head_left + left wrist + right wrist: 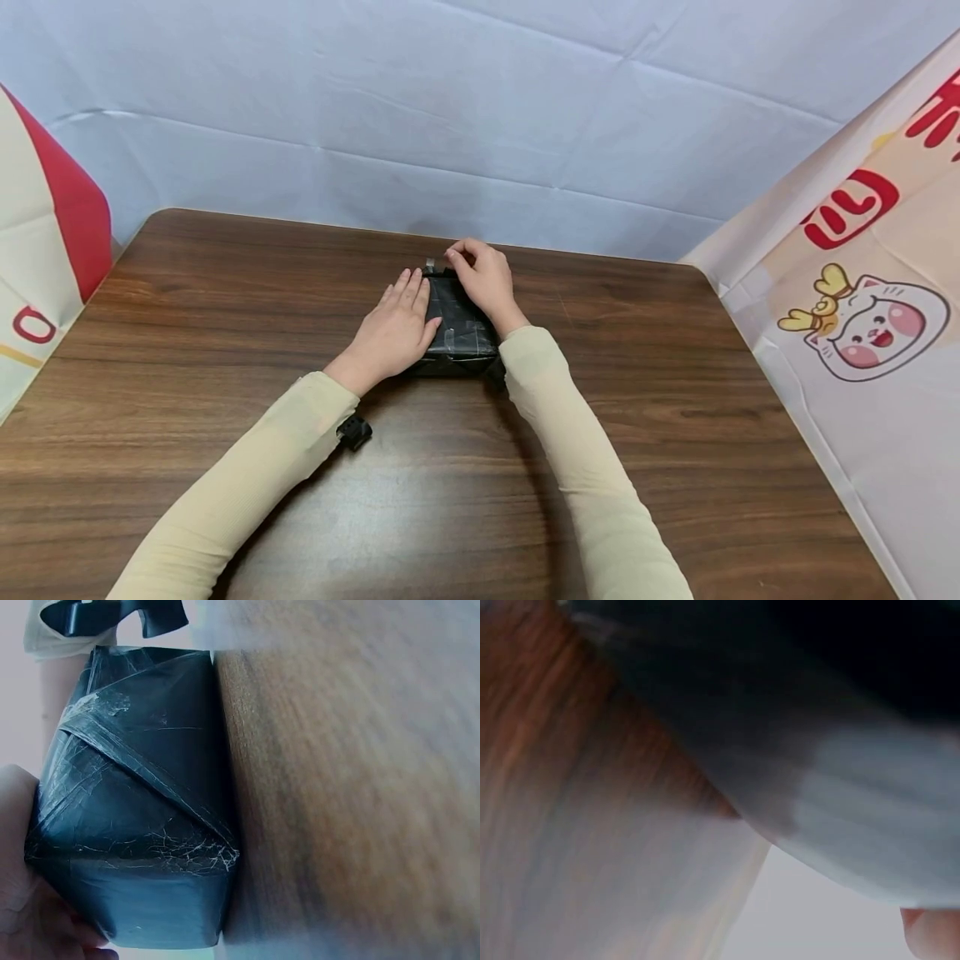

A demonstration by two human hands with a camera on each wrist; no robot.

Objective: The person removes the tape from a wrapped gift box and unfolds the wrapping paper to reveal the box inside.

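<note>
A black wrapped package (461, 312) with strips of clear tape lies near the table's far edge. My left hand (393, 329) rests on its top at the left, fingers straight and close together. In the left wrist view, the package's end (142, 787) shows folded, creased wrapping, with part of the left hand (19, 847) beside it. Over the package's far right corner, my right hand (486, 279) has bent fingers, thumb and forefinger close together. Whether they pinch anything is too small to tell. The right wrist view shows a blurred dark surface and a fingertip (934, 934).
A short piece of clear tape (430, 264) sticks up at the package's far edge. The brown wooden table (637, 400) reaches back to a pale cloth wall (450, 108). Printed cloth (862, 333) hangs at the right, and a red and white one (67, 208) at the left.
</note>
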